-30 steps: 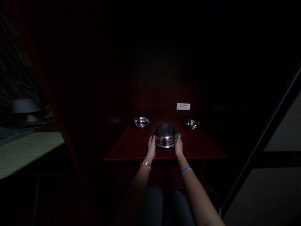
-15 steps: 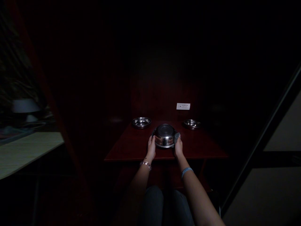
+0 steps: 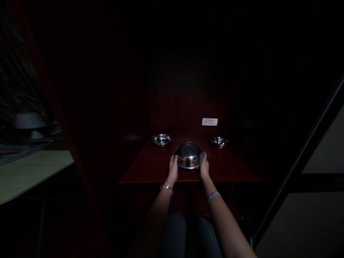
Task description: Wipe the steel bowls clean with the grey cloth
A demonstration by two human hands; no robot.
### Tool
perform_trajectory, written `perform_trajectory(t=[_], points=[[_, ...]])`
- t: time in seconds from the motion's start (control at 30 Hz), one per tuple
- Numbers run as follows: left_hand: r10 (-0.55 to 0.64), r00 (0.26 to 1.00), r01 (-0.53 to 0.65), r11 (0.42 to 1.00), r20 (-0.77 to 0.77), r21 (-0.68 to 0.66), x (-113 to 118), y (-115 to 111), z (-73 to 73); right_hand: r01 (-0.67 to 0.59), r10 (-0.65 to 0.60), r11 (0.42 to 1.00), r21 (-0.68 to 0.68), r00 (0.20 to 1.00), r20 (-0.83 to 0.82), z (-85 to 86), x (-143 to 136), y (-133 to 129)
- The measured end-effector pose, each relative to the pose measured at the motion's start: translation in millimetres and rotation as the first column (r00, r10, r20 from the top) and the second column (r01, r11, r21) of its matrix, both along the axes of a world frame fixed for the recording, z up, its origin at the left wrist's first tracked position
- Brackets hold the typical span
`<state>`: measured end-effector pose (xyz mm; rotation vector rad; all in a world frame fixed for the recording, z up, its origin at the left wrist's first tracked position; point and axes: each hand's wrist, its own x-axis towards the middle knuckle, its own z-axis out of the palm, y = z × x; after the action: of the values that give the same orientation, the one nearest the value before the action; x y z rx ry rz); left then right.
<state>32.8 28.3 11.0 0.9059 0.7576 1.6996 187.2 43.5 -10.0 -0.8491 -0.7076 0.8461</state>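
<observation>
Between my hands is a shiny metal bowl, turned bottom up with its rim toward the table. My left hand grips its left side, the thumb lying on the wall near the rim. On the opposite side my right hand is closed on the bowl's edge with a greyish cloth pressed between palm and metal. How far the bowl is above the tabletop, if at all, I cannot tell. The fingers beneath the bowl are hidden.
Farther back on the dark red table stand a metal dish at left and a smaller metal bowl at right. A white socket plate is on the back wall. A pale desk with a lamp is at far left.
Almost nothing differs; both hands keep their hold on the upturned bowl and the cloth stays at its right side. The view has shifted very slightly.
</observation>
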Motion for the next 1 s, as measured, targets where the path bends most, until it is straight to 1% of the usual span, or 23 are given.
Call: perform_trajectory(t=[0.4,0.57,0.7,1.0], points=[[0.026,1.0,-0.026,0.999,-0.007,-0.029,-0.7,2.4,-2.8,0.01,-0.01,1.0,0.007,1.0,0.011,-1.0,0.0,1.9],[0.008,1.0,-0.008,1.0,0.01,-0.015,0.5,4.0,-3.1,0.007,-0.007,1.0,-0.001,1.0,-0.008,-1.5,0.0,1.2],[0.007,1.0,-0.007,1.0,0.021,-0.013,0.1,5.2,-4.0,0.009,-0.009,1.0,0.019,1.0,0.003,-2.0,0.5,1.6],[0.006,1.0,-0.006,1.0,0.028,0.001,-0.7,16.7,-14.9,-0.013,0.013,1.0,0.018,1.0,0.012,-3.9,2.1,3.9]])
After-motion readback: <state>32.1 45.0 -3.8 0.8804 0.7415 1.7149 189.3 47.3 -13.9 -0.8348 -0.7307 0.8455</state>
